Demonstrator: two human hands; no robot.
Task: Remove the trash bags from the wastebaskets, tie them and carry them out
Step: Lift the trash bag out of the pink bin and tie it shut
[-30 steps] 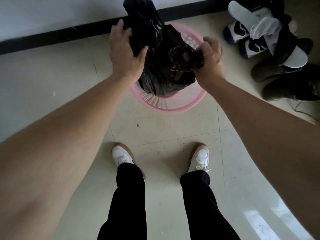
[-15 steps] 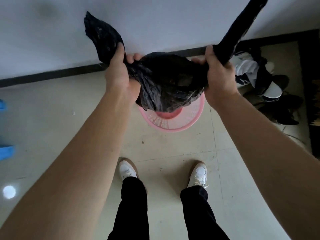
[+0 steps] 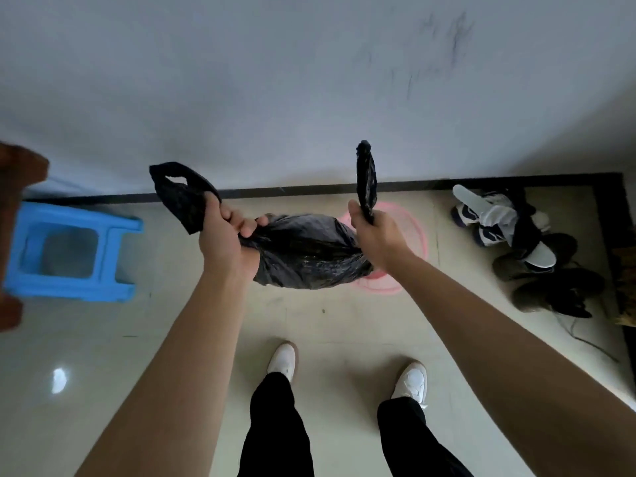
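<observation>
The black trash bag (image 3: 306, 256) is now hanging clear of the pink wastebasket (image 3: 421, 242), where a second ago it was sitting inside; the left hand (image 3: 223, 242) is fisting one handle loop and the right hand (image 3: 375, 235) is clenching round the other, both ears sticking up; lifting looks done, knotting seems next; the wall (image 3: 309, 80) is standing close ahead, a blue stool (image 3: 69, 249) crowding the left, a heap of shoes (image 3: 537, 256) the right; open floor is lying around the feet.
</observation>
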